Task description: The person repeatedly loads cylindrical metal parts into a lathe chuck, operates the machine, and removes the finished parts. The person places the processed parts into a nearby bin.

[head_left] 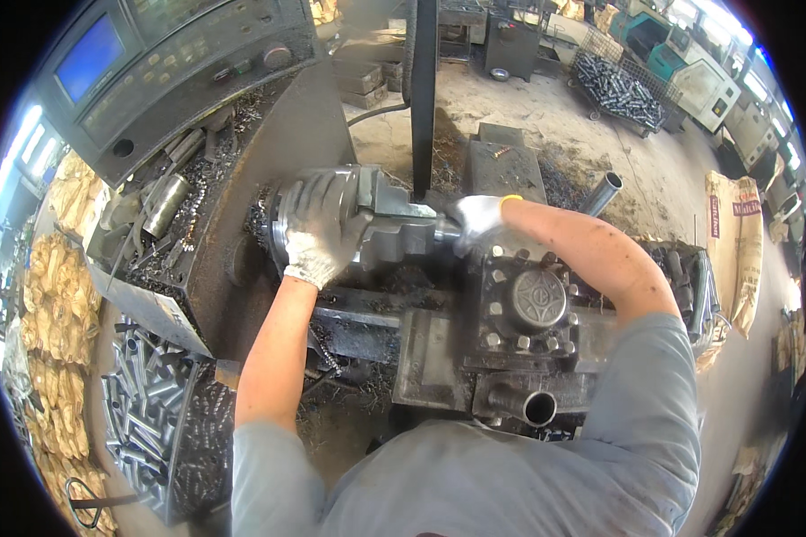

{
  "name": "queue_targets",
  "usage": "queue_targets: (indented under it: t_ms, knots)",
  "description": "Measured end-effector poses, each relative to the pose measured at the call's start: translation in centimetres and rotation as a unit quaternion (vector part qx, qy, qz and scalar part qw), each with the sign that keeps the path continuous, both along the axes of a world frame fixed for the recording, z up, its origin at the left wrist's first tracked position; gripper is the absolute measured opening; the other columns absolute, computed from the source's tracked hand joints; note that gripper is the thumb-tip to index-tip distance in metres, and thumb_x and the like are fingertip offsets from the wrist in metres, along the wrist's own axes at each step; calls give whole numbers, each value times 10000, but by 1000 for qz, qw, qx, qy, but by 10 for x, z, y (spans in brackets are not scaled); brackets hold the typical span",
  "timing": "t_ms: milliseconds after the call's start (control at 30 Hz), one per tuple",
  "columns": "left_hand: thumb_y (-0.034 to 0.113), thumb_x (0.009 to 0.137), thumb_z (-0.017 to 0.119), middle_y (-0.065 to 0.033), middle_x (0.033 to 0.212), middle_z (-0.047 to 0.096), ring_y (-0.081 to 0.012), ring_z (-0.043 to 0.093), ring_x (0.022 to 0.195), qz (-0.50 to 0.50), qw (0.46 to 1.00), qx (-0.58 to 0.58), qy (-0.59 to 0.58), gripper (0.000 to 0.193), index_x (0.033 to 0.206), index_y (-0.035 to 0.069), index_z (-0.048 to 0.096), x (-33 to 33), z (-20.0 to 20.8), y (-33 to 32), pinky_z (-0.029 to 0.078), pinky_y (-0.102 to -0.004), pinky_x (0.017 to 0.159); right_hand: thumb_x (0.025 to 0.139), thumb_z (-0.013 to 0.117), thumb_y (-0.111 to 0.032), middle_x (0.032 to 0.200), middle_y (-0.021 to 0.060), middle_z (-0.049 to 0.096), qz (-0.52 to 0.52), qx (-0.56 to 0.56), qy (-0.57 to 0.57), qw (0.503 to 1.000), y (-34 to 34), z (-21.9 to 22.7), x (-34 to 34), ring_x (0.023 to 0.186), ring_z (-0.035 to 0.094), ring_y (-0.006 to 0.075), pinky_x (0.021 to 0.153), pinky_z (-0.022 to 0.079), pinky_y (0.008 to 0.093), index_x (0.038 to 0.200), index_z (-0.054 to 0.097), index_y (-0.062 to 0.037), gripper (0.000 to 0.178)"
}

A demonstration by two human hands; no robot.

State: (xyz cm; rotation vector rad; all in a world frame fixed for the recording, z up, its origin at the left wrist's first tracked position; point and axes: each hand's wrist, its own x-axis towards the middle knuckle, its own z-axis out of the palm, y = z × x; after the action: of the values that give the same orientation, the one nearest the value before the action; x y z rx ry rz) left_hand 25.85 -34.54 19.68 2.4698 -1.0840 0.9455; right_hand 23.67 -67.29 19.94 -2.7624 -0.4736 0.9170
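My left hand (318, 224), in a dirty white knit glove, lies over the round lathe chuck (282, 224) with its fingers stretched across the metal. Stepped chuck jaws (394, 234) stick out to the right of that hand. At their right end, a short bright metal piece (446, 231) shows beside my right hand (479, 219), which is also gloved. The right fingers are curled in at that end and partly hidden, so what they grip does not show clearly. Below the right forearm sits a square tool post (535, 300) with several bolts around its round cap.
A control panel (152, 72) with a blue screen rises at upper left, above a chip-covered ledge (175, 201). Cut metal tubes (143, 394) fill a bin at lower left. An upright tube (603, 192) stands right of the lathe. A wire cart (622, 85) holds metal parts farther back.
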Motion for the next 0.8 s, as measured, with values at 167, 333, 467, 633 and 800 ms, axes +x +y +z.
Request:
queue_targets:
  t_ms: [167, 333, 467, 633, 800]
  knots:
    - [323, 633, 933, -250, 1524, 509, -455, 469, 1425, -23, 996, 47, 76, 1096, 1586, 51, 465, -10, 2, 10, 306, -607, 1245, 855, 855, -220, 1117, 123, 793, -117, 72, 166, 977, 0, -6, 13, 977, 773, 290, 812, 633, 414, 1190, 787, -41, 386]
    - [247, 648, 903, -231, 1495, 515, -453, 460, 1429, -23, 996, 70, 45, 1057, 1592, 79, 460, -13, 4, 8, 292, -617, 1254, 763, 846, -245, 815, 163, 749, -75, 47, 35, 995, -18, -9, -10, 737, 716, 242, 649, 561, 401, 904, 728, 38, 337]
    - [253, 587, 924, -202, 1538, 506, -400, 458, 1461, -36, 991, 102, 81, 1103, 1582, 97, 474, 6, 11, 8, 295, -615, 1260, 722, 837, -264, 1004, 237, 758, -149, -37, -183, 971, -97, 5, -84, 904, 763, 314, 843, 623, 414, 1212, 662, 50, 608]
    - [245, 542, 932, -161, 1549, 527, -400, 488, 1455, -40, 954, 232, 184, 1070, 1525, 123, 525, 48, 44, -5, 370, -527, 1245, 713, 868, -362, 1146, 231, 762, -483, 222, -377, 759, -102, 56, -162, 1072, 755, 327, 960, 604, 424, 1382, 604, 49, 829]
    - [303, 632, 957, -207, 1522, 585, -409, 590, 1371, -49, 926, 203, 315, 1083, 1570, 47, 480, 28, 95, -39, 515, -501, 1128, 729, 877, -351, 1070, 218, 768, -489, 179, -438, 733, -4, 145, -235, 910, 778, 328, 833, 642, 430, 1303, 627, 43, 740]
